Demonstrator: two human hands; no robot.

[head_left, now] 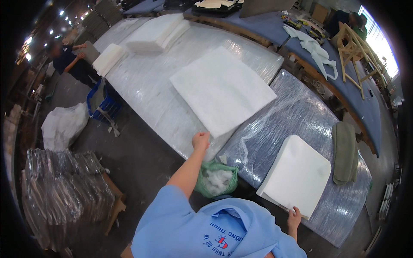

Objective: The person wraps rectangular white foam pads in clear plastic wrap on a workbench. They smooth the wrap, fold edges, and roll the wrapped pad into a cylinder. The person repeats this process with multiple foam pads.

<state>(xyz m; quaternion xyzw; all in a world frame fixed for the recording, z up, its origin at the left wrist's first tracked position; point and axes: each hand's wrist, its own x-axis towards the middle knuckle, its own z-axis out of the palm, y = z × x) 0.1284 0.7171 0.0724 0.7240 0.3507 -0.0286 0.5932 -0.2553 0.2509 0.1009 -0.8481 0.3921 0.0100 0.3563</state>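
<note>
A large white sheet of wadding [223, 90] lies flat on the plastic-wrapped table. My left hand [201, 141] is closed at its near corner, pinching the edge. To the right, a thick white foam cushion [299, 172], seemingly of more than one layer, rests on a second plastic-covered surface. My right hand [294, 218] is at the cushion's near edge with its fingers curled on the rim. Part of that grip is hidden under the edge. Below my left forearm, a green bag [234, 182] holds white fluffy fibre scraps.
White wadding stacks [150, 34] stand on the far table, with a smaller pile [108, 59] left. A folded olive cloth [344, 152] lies right. A blue basket [103, 101], white sack [64, 124] and wrapped panels [69, 189] occupy the left floor. A co-worker [73, 62] stands far left.
</note>
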